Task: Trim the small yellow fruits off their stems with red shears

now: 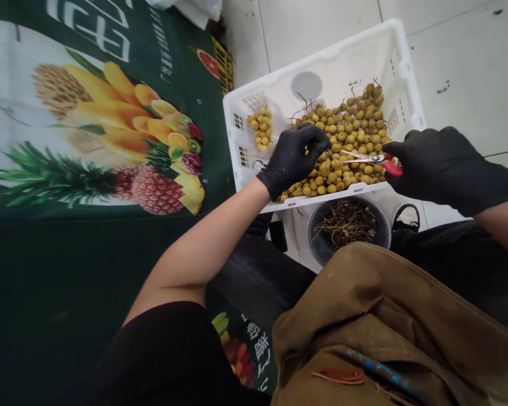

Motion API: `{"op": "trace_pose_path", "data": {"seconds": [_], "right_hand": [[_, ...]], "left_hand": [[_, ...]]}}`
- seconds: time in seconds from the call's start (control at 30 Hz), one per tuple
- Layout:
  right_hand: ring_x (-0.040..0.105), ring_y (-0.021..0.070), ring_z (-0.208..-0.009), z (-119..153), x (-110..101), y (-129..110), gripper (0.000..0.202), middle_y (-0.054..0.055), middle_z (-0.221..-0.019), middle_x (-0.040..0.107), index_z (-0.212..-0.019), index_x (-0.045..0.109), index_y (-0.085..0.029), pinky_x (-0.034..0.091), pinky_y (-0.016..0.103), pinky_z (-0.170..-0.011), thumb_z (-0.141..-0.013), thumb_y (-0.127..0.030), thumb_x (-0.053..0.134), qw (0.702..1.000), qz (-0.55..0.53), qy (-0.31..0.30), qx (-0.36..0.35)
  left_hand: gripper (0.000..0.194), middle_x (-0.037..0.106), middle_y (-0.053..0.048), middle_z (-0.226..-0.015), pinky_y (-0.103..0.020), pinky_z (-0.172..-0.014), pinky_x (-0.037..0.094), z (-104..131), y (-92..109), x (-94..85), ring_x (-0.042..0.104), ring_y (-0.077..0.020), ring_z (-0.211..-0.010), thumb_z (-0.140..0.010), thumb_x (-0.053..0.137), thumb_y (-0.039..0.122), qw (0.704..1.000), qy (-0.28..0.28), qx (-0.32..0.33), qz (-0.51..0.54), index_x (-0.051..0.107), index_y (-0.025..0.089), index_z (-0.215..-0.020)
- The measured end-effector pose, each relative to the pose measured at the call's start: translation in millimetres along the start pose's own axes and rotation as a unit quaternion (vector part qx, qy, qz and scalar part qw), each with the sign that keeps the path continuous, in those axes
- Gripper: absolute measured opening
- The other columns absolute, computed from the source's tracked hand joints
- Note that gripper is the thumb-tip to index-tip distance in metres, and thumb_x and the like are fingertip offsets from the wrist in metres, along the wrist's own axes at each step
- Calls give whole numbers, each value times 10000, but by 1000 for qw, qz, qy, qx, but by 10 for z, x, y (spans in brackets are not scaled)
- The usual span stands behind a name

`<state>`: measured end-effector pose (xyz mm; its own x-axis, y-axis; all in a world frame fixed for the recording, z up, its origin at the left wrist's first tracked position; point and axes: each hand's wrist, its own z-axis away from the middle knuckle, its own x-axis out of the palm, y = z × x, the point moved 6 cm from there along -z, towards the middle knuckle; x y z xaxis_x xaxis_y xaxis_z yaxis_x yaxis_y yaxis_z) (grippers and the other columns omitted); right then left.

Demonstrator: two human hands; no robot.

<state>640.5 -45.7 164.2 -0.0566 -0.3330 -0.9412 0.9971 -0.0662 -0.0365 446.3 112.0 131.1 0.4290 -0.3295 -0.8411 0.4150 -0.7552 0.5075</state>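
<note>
A white plastic crate (322, 62) holds many round yellow-brown fruits (359, 121), some on thin stems. Over its near left part is my left hand (298, 155) in a black glove, its fingers pinched together among the fruits; what they hold is too hidden to tell. My right hand (444, 163), also black-gloved, grips red-handled scissors (393, 164) at the crate's right side. The slightly parted blades point left toward my left hand, above the fruits. A clear container with more fruits (261, 128) stands inside the crate's left end.
Below the crate's near edge, a grey bucket (315, 234) holds cut brown stems (345, 224). A green banner with printed fruit (214, 197) covers the left side. A dark phone-like object (278, 235) lies near my leg. Behind the banner stands a yellow crate (223, 65).
</note>
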Motion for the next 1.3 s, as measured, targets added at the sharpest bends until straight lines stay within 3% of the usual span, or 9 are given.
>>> {"op": "trace_pose_path", "data": {"seconds": [0.2,0.33,0.43,0.6,0.73,0.9,1.1,1.2,1.3], "right_hand": [[719,433,-1100,-5,16,-103,335,265,-1213,764,-1283,779,-157,399,485,-867,-1103,-238,509,999,29,18,-4],[706,463,-1179,-55,16,-112,349,292,-1255,755,-1313,772,-123,394,506,-910,-1105,-208,505,997,62,42,-3],[715,419,-1131,-102,15,-165,363,253,-1230,780,-1314,795,-150,397,478,-899,-1068,-166,529,996,63,62,-22],[729,327,-903,-140,48,-246,357,207,-1025,810,-1121,846,-153,340,390,-722,-1080,-191,494,999,10,44,-1],[748,346,-927,-99,11,-244,374,228,-1090,820,-1172,840,-152,366,407,-745,-1118,-272,489,999,2,38,24],[724,403,-1047,-25,-27,-160,320,286,-1225,786,-1275,803,-134,399,468,-877,-1043,-197,592,999,7,29,20],[733,381,-1040,-127,27,-338,364,239,-1180,803,-1297,806,-147,367,420,-807,-1053,-218,546,996,49,71,-28],[758,337,-929,-191,94,-419,354,202,-1047,829,-1166,859,-169,344,381,-705,-1071,-234,524,999,16,46,-15],[780,324,-911,-175,97,-353,386,208,-1033,832,-1137,868,-148,361,371,-679,-1106,-272,503,999,15,20,24]], "left_hand": [[298,805,-71,-952,-390,-922,635,-10,45,-98,756,-231,-942,-1109,720,467,997,43,0,63,746,197,-984],[337,815,-76,-957,-391,-921,651,1,76,-117,769,-227,-931,-1117,722,502,995,51,8,90,751,201,-969],[347,822,-76,-973,-421,-956,667,11,102,-134,785,-243,-969,-1126,707,517,996,44,-11,80,761,208,-979],[338,828,-91,-1028,-484,-1014,682,17,64,-164,800,-273,-1044,-1128,693,536,996,32,-55,56,787,223,-1040],[384,824,-101,-1025,-472,-1013,687,5,-41,-206,804,-276,-1043,-1113,706,592,995,50,-68,62,791,224,-1045],[416,824,-107,-1026,-485,-1017,690,-5,-106,-273,799,-279,-1046,-1110,707,612,991,76,-77,76,786,216,-1014],[363,823,-82,-1034,-448,-993,694,-33,-56,-238,815,-258,-1057,-1148,681,543,987,89,-59,118,775,214,-1024],[372,834,-81,-1048,-419,-980,699,-54,-109,-183,817,-249,-1064,-1150,685,561,986,84,-71,122,761,217,-1030],[403,842,-96,-1077,-415,-975,707,-22,-128,-204,819,-246,-1070,-1158,661,601,986,84,-78,120,753,223,-1053]]}}
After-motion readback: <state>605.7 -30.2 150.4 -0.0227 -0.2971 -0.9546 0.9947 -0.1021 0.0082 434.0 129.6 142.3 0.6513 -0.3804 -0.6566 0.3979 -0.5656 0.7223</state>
